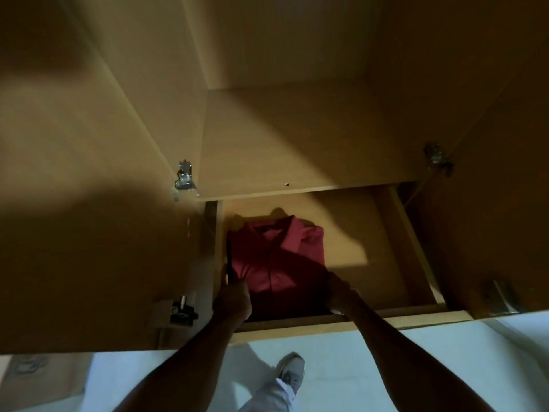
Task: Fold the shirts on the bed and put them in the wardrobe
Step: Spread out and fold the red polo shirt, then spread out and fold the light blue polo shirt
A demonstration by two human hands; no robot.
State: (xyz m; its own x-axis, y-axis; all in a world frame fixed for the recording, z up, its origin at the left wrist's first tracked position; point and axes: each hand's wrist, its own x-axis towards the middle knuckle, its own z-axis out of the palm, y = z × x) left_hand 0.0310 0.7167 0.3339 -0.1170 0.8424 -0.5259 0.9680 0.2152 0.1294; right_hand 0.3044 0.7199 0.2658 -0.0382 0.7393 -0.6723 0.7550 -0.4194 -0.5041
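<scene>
A folded red polo shirt (276,257), collar away from me, lies in the wardrobe's lower compartment (365,233), towards its left side. My left hand (233,295) grips the shirt's near left edge, where a dark strip of fabric runs along the side. Over at the near right corner, my right hand (341,294) holds the shirt, with the fingers in deep shadow. Both forearms reach in over the compartment's front rail (386,318).
A wooden shelf (297,138) sits above the compartment. The left door (89,233) and the right door (505,203) stand open on either side, with metal hinges (184,176). My shoe (291,373) is on the pale floor below, and a cardboard box (38,379) is at bottom left.
</scene>
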